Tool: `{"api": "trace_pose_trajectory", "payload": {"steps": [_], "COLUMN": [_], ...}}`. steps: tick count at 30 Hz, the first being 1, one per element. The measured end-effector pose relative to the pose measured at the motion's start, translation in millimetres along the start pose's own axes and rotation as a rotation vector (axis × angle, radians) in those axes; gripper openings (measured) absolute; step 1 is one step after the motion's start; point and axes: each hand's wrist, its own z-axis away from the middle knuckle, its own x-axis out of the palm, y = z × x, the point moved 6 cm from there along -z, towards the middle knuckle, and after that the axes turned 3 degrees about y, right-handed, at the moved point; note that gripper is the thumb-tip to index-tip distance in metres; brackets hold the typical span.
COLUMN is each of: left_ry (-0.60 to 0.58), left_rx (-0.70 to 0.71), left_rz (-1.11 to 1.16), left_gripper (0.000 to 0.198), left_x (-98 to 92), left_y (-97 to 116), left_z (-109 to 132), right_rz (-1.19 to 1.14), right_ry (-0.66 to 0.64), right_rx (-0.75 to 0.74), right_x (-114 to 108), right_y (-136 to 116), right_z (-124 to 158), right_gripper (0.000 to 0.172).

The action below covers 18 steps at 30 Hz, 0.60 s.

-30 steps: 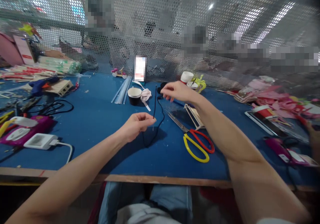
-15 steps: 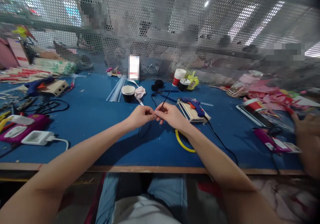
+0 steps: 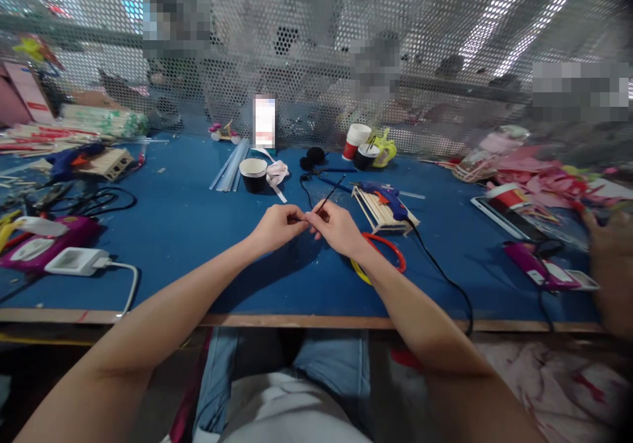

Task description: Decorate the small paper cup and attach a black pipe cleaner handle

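We have both hands together above the blue tabletop (image 3: 192, 222). The right hand (image 3: 340, 227) is closed to a pinch on a thin black rod (image 3: 331, 194), close to its lower end; the upper end stands free and leans to the right. The left hand (image 3: 277, 227) is likewise pinched, its fingertips meeting or nearly meeting those of the right; we cannot tell what, if anything, lies between them.

Slip: we judge the rod liable to pivot or drop, because the pinch covers little of its length and the long end has no support.

Snag: a black cord (image 3: 307, 193) runs from beside the black pom-poms (image 3: 315, 155) toward the hands (its near end is hidden from us). If it is fastened to the work, a tug could disturb the pinch.

Heat: the blue glue gun (image 3: 390, 200) rests on a wooden-stick frame (image 3: 376, 213), nozzle toward the right hand. If it is hot, which we cannot confirm, an outward swing could burn us; catching its power cable (image 3: 439, 268) could pull it down.

Cutting: scissors (image 3: 397, 250) lie partly beneath the right forearm, blades out of sight, so lowering the wrist could shift them unnoticed.
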Motion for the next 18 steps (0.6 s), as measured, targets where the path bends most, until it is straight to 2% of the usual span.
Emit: {"api": "trace_pose_trajectory", "payload": {"steps": [6, 14, 18], "left_ry": [0.03, -0.07, -0.121], "left_rx": [0.037, -0.095, -0.149], "left_rz": [-0.055, 0.294, 0.399], "left_gripper": [0.019, 0.022, 0.019], "left_x": [-0.8, 3.5, 4.0], "left_y": [-1.3, -3.7, 0.5], "left_z": [0.1, 0.5, 2.7], "right_rz": [-0.051, -0.154, -0.133], "right_ry": [0.008, -0.06, -0.038], "right_rx": [-0.029, -0.056, -0.049], "right_x": [2.3, -0.4, -4.4], "right_y": [4.0, -1.5, -2.1], "right_z": [0.1, 0.0, -0.2], "right_gripper": [0.022, 0.025, 0.029]}}
